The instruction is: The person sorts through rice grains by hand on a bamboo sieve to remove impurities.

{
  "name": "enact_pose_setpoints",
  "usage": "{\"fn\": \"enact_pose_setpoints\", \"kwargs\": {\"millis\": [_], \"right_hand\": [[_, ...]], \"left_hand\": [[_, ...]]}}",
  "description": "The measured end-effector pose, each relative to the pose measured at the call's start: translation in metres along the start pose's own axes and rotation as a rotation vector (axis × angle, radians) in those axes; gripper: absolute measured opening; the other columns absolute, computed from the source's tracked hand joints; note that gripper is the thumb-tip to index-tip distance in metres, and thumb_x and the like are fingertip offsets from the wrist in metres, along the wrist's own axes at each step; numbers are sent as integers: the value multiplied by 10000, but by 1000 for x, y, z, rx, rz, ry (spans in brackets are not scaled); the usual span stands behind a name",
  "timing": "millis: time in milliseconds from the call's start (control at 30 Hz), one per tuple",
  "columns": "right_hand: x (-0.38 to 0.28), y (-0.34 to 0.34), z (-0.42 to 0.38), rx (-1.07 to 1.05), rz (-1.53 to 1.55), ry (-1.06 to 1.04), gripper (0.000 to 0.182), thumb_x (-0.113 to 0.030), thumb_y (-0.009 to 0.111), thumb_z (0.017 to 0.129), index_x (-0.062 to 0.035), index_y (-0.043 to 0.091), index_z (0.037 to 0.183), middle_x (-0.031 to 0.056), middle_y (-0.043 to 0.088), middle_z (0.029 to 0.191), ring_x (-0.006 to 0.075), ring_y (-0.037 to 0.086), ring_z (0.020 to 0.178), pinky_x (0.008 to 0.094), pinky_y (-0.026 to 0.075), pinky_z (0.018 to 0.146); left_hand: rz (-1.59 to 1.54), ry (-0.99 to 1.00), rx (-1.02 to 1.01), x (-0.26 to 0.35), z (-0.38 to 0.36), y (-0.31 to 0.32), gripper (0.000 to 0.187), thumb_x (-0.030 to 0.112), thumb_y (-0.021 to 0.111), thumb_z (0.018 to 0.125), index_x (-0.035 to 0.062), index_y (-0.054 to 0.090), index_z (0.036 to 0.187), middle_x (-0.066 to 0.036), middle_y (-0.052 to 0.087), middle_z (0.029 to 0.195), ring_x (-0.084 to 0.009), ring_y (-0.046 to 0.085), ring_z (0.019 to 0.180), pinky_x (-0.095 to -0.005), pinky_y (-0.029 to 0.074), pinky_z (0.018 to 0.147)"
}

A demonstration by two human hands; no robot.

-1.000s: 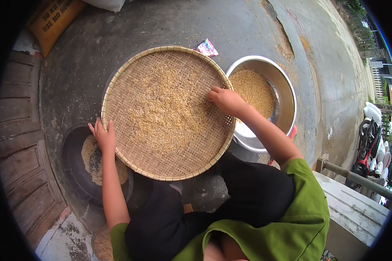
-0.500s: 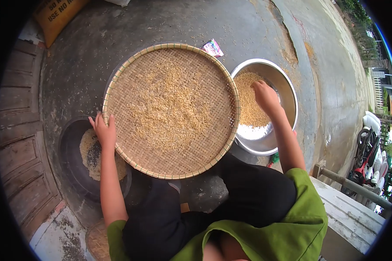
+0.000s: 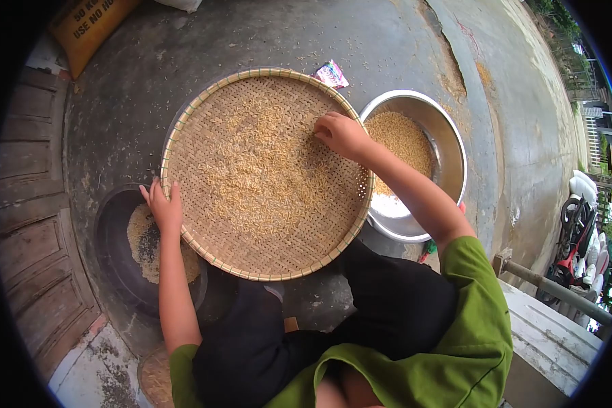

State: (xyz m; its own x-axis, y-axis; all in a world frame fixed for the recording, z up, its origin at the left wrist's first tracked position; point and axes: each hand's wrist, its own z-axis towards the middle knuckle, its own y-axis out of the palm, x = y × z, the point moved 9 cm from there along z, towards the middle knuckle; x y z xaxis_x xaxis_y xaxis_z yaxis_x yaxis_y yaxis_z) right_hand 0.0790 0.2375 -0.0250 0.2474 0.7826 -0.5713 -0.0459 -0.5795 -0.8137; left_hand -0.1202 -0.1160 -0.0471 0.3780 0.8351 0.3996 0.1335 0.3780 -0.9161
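Note:
A round woven bamboo winnowing tray (image 3: 211, 251) with unhusked rice grains (image 3: 262, 180) spread over its middle is held in front of me, above my knees. My left hand (image 3: 163, 209) grips its left rim, thumb over the edge and fingers on the outer side. Over the right part of the tray is my right hand (image 3: 341, 136), its fingers curled together and pointing down near the grains. Whatever those fingers hold is hidden. Right of the tray, a shiny metal basin (image 3: 449, 146) holds more grain (image 3: 404, 143), and my right forearm passes above it.
A dark basin (image 3: 112, 238) with grain stands under the tray's left side. A small pink packet (image 3: 331, 75) lies behind the tray. An orange sack (image 3: 92, 30) is at the far left by a wooden door (image 3: 30, 183). A rail (image 3: 557, 292) runs at right.
My right hand has moved left from the metal basin to over the right part of the tray. My left hand stays on the rim.

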Motion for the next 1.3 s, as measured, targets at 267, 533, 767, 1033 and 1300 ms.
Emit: {"fn": "enact_pose_setpoints", "kwargs": {"millis": [267,533,767,1033,1300], "right_hand": [[-5,5,3,-76,-5,89,199,-215,634,750,-67,559,860,92,559,875,270,578,808,369,463,715],[0,12,4,-51,-71,-3,161,-198,617,764,-83,556,859,89,554,893,284,576,801,376,467,704],[-4,17,4,-19,-199,-60,120,-186,559,800,-71,538,827,84,540,879,285,573,785,390,467,675],[2,-61,-44,228,21,150,88,-130,594,786,-60,556,824,95,532,854,257,571,767,338,470,682],[92,-77,-106,423,93,434,143,-77,652,741,-32,545,824,47,519,762,151,469,595,299,414,567]], "left_hand": [[14,37,18,-2,0,1,448,272,562,824,-25,492,1152,-174,447,1255,-415,164,1290,-460,168,1051],[0,41,32,0,0,0,438,273,563,824,-19,500,1145,-172,452,1249,-422,167,1286,-459,174,1050],[12,20,17,0,0,0,448,270,566,823,-15,491,1159,-168,449,1254,-406,166,1292,-454,169,1053],[11,20,7,1,0,0,457,274,557,826,-21,483,1167,-174,442,1259,-404,165,1293,-451,161,1056],[11,17,15,-2,0,1,458,278,559,826,-27,485,1158,-176,444,1257,-410,166,1291,-450,164,1055]]}}
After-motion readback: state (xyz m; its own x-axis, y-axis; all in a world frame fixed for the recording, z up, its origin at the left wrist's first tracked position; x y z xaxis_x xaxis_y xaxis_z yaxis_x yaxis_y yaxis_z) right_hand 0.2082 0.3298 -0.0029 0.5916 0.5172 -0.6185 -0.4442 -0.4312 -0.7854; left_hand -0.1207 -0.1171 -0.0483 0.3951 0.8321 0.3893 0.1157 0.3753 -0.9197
